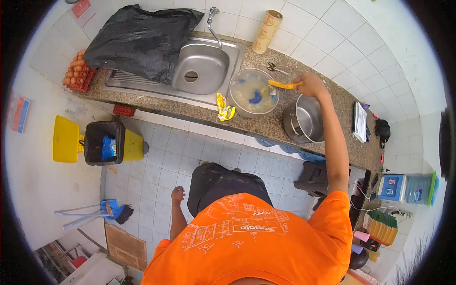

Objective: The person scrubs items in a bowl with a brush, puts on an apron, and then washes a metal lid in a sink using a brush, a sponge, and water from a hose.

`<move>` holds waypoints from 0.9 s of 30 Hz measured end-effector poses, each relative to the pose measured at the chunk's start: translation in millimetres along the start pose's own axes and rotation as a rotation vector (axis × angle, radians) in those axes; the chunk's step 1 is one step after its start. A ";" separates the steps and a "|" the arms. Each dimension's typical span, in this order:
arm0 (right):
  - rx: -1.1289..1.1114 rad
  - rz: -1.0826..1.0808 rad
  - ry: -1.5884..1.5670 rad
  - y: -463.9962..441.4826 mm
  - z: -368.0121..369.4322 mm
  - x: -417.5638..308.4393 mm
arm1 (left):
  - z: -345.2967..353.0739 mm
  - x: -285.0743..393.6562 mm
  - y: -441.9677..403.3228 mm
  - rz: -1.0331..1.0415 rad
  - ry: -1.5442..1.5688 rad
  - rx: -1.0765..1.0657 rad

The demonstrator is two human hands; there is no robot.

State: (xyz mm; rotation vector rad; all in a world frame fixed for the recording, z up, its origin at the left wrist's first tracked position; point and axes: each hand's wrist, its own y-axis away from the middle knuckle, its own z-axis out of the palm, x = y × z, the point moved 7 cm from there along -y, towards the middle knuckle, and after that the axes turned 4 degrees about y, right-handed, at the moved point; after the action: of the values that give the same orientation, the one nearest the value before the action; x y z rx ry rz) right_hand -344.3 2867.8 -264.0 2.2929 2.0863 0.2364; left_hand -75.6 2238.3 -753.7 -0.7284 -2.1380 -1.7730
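Observation:
My right hand [313,86] is closed around the end of a yellow-orange utensil [284,85]. Its far end reaches over the right rim of a metal bowl [233,105], and its exact kind is not clear. Cloudy liquid fills the bowl, with a dark blue piece [255,97] and paler bits in it. Beneath my right forearm stands a deep steel pot [294,130], partly covered by the arm. Scissors [272,67] lie behind the bowl. Low beside my body hangs my left hand [178,194], fingers curled and nothing visible in them.
Left of the bowl are a crumpled yellow wrapper [223,108], a steel sink [209,61], a black plastic bag [137,40] and eggs [76,73]. A wrap roll [267,31] stands by the wall. An open yellow bin [133,145] and a dark stool [311,178] are below the counter.

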 end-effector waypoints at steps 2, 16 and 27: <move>-0.031 -0.014 -0.115 5.5 14.6 4.2 | 2.0 2.1 -0.5 0.011 -0.001 -0.005; -0.162 0.037 -0.196 -12.0 79.4 -14.4 | -12.3 -23.2 0.1 -0.047 0.017 -0.008; -0.202 0.036 -0.101 -36.1 103.0 -38.7 | -11.6 -14.7 19.7 -0.019 0.022 0.050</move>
State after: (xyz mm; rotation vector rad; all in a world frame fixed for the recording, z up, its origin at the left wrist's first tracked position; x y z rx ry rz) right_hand -369.5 2841.1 -373.8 2.1785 1.8809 0.3096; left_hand -54.0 2226.5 -742.2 -0.6751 -2.1731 -1.7226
